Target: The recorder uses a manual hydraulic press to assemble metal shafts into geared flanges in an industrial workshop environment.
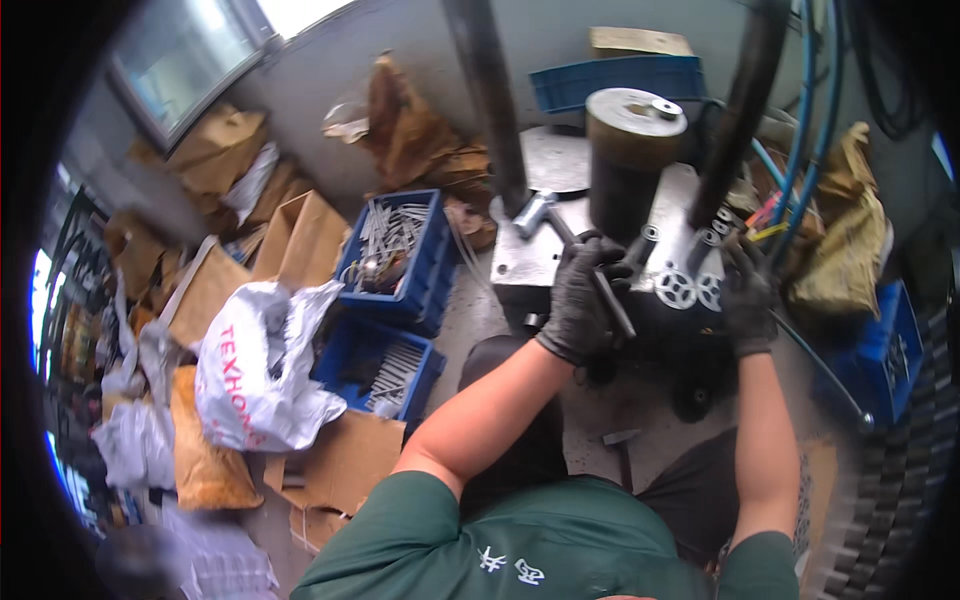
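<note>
Metal rod (pixel 612 295) in left hand (pixel 582 298) closed grip, right hand (pixel 747 300) gripping press (pixel 665 250), blue crates (pixel 400 250) beside.

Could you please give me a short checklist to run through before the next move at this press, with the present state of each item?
1. Left hand gripping the metal rod: ok, gloved fingers closed round it.
2. Right hand steady on the metal block: ok, it rests at the block's right edge.
3. Round perforated parts seated properly: cannot tell, partly hidden.
4. Both hands clear of the dark cylinder above: ok, they sit below and in front.
5. Blue bins of metal pieces within reach: ok, on the floor to the left.
</note>
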Tool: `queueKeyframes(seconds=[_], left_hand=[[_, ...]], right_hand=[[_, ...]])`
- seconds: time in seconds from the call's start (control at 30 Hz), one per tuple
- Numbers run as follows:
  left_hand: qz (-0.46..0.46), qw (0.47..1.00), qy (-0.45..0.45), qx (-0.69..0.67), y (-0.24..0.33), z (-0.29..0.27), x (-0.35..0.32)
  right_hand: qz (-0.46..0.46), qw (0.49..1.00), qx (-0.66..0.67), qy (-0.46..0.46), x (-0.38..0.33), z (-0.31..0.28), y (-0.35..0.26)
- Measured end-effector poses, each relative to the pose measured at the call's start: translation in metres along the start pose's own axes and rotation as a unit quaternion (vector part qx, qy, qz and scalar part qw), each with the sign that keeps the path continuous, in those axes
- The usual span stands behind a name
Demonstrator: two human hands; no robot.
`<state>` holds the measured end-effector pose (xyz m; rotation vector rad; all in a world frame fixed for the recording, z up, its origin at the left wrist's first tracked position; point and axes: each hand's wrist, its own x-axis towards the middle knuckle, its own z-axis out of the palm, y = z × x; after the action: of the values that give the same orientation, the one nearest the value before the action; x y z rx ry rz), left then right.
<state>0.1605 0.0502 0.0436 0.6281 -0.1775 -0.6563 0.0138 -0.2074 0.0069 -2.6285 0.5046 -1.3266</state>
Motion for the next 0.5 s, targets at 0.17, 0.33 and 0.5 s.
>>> queueKeyframes(seconds=[0.17,0.33,0.5], left_hand=[[-0.241,0.97,0.035,-0.006,-0.051,-0.028,0.006],[-0.21,0.969,0.063,0.114,-0.025,-0.035,0.005],[-0.16,0.98,0.073,0.094,-0.016,-0.021,-0.013]], right_hand=[[0.063,0.998,0.003,-0.008,0.001,0.025,0.018],[0.093,0.992,0.076,0.03,0.006,0.046,0.019],[0.082,0.99,0.105,-0.038,0.001,0.054,0.024]])
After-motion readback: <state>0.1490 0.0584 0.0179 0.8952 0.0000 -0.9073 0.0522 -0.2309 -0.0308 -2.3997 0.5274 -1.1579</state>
